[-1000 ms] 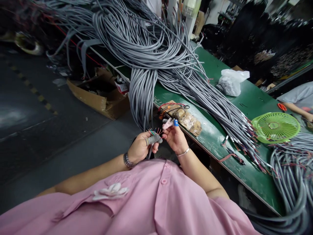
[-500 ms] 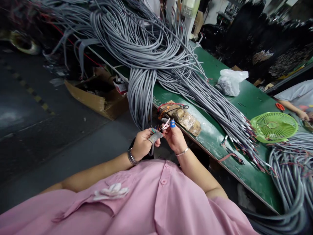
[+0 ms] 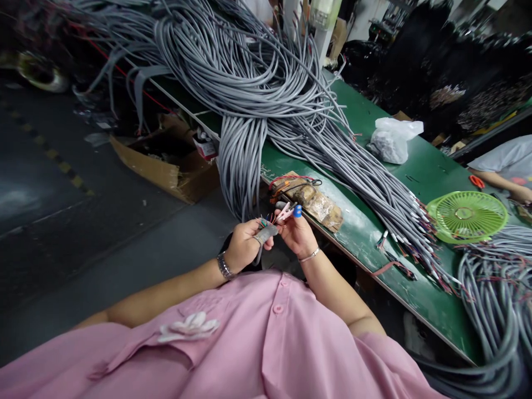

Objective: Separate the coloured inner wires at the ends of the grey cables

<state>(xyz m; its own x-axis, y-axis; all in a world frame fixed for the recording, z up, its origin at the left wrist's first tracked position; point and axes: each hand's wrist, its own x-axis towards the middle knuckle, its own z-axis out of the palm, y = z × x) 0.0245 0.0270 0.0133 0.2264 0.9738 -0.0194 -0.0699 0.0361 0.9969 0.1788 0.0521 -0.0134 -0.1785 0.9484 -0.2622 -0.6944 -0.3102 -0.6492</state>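
My left hand (image 3: 243, 247) is closed round the end of a grey cable (image 3: 266, 233), whose thin coloured wires fan out above my fingers. My right hand (image 3: 296, 233) is closed in a pinch at those wire tips, holding a small pink tool (image 3: 284, 213); one fingertip wears a blue cap (image 3: 297, 210). Both hands hover in front of my pink shirt, just off the near edge of the green table (image 3: 419, 288). A watch sits on my left wrist and a thin bracelet on the right.
A big heap of grey cables (image 3: 249, 83) covers the table and hangs over its edge. A taped brown block (image 3: 316, 202) lies near my hands. Further right are a white plastic bag (image 3: 393, 141), a green fan grille (image 3: 469, 213) and another person's arm (image 3: 505, 185). A cardboard box (image 3: 166, 166) stands on the floor.
My hands have stayed together and shifted only slightly. The right fingers with the pink tool have worked closer in among the wire tips.
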